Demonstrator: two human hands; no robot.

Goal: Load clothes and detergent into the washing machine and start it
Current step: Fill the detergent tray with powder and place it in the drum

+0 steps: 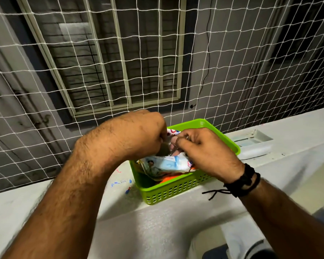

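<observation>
A green plastic basket (176,189) stands on a white ledge. Inside it lies a white and blue detergent packet (166,163) over orange items. Both hands are above the basket. My left hand (138,131) and my right hand (204,148) each pinch the top of a small white sachet (171,132) with red and blue print, held between them. Most of the sachet is hidden by my fingers. A black thread band circles my right wrist. The washing machine shows only as a white edge (241,240) at the bottom right.
A white rope net (157,62) spans the opening behind the ledge (45,202), with a barred window beyond. A recessed drain cover (254,139) sits on the ledge right of the basket. Blue and red paint marks dot the ledge left of the basket.
</observation>
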